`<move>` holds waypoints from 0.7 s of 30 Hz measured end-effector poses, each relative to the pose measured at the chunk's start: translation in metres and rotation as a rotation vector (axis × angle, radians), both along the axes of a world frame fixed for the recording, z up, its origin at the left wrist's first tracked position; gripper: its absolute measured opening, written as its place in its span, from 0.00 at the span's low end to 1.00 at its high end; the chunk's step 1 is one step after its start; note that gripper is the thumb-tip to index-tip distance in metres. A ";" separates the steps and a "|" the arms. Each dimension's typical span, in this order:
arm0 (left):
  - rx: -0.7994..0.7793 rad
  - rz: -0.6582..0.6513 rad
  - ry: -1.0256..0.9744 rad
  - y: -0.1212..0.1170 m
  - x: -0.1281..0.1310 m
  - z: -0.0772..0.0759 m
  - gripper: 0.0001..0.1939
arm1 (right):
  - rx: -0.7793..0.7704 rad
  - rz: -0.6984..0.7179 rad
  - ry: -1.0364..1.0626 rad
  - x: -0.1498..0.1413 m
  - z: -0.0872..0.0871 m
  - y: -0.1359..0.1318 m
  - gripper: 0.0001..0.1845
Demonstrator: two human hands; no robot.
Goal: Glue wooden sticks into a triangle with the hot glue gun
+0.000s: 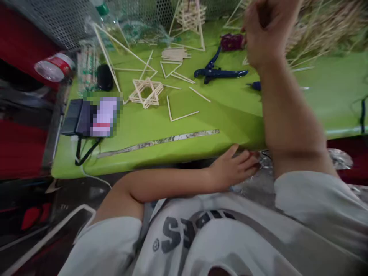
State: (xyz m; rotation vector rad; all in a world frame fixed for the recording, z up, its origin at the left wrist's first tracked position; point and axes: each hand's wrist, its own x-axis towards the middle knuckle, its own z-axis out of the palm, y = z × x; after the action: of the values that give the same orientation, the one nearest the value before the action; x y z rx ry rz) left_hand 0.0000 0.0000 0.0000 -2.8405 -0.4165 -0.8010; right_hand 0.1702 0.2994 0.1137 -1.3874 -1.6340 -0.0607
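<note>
My left hand [237,165] lies across my front at the near edge of the table, fingers spread, with nothing seen in it. My right hand [266,38] is raised over the far side of the table. Its fingers are curled, partly cut off by the top of the view, and what they hold, if anything, does not show. Close beside it is a dark red bundle of thread [231,41]. A blue glue gun [220,73] lies to its left. A star of stacked thin sticks [146,93] sits left of the middle, near two sticks joined in an L [184,115].
The green table [235,122] carries a paper strip [161,142], a phone [105,117], a black mouse [105,76] and packed sticks [87,67]. Larger stick frames [188,17] and a bottle [102,11] stand at the back. Dried stalks [330,34] lie right.
</note>
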 end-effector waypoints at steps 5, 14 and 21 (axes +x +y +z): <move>-0.126 -0.022 0.106 0.029 -0.022 0.048 0.19 | -0.217 0.162 -0.123 0.009 0.004 -0.018 0.11; -0.438 0.590 0.092 0.141 -0.171 0.099 0.21 | -0.744 0.476 -0.593 -0.042 -0.007 -0.054 0.19; -0.599 0.661 0.093 0.144 -0.192 0.058 0.27 | -0.788 0.367 -0.677 -0.055 -0.019 -0.070 0.11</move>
State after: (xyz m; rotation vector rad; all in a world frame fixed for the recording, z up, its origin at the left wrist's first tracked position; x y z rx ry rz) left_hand -0.1920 0.1435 0.0584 -2.8661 -1.7015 -0.4497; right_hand 0.1147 0.2299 0.0952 -1.7095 -2.6423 0.4122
